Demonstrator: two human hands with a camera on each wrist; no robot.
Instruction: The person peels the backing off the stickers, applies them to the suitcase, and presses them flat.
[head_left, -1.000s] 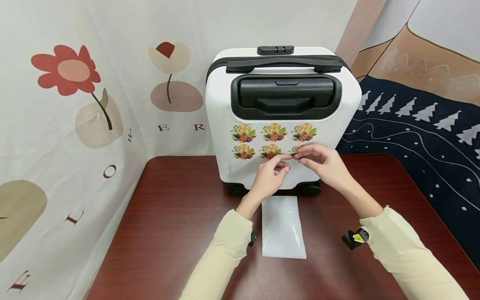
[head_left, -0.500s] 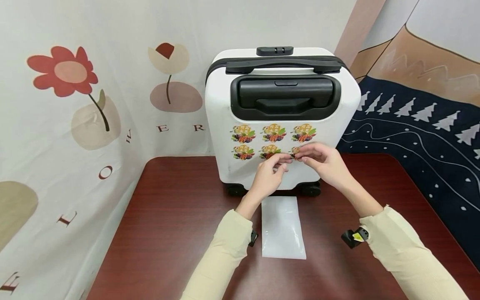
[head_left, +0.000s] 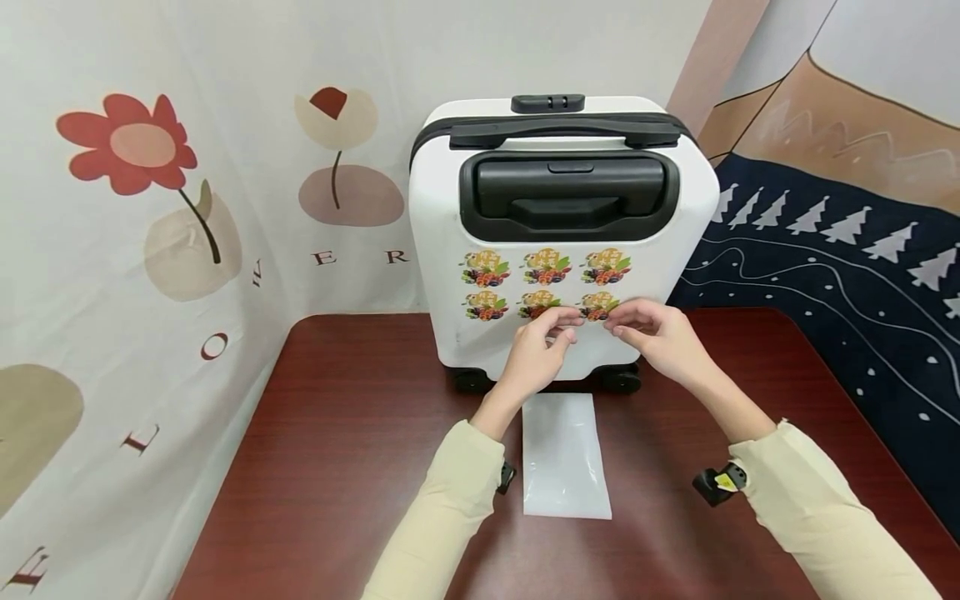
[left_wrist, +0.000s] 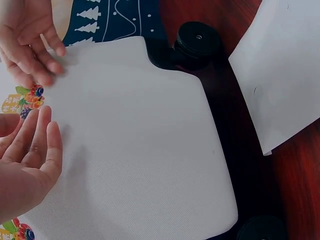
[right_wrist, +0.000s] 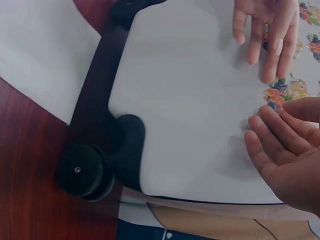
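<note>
A white suitcase [head_left: 517, 350] stands upright on the table, its black handle recess at the top of the face. Two rows of colourful fruit stickers [head_left: 486, 306] run across this face. At the lower right sticker [head_left: 597, 306], which lies against the shell, my left hand [head_left: 542, 354] has its fingertips by the left edge. My right hand [head_left: 663, 342] is at that sticker's right edge, fingers loosely bent. Both wrist views show the fingers of the left hand [left_wrist: 30, 160] and right hand [right_wrist: 290, 155] relaxed, with the sticker between the two hands.
A white sheet or flat packet [head_left: 566, 458] lies on the dark red table [head_left: 337, 467] in front of the suitcase. Black wheels [head_left: 621, 379] support the suitcase. Printed cloth [head_left: 352, 83] hangs behind and to the left, and a dark tree-patterned cloth [head_left: 847, 300] hangs at right.
My right hand has shifted slightly right and down, so the lower right sticker shows more fully. The left hand stays nearly in place at the sticker's left edge.
</note>
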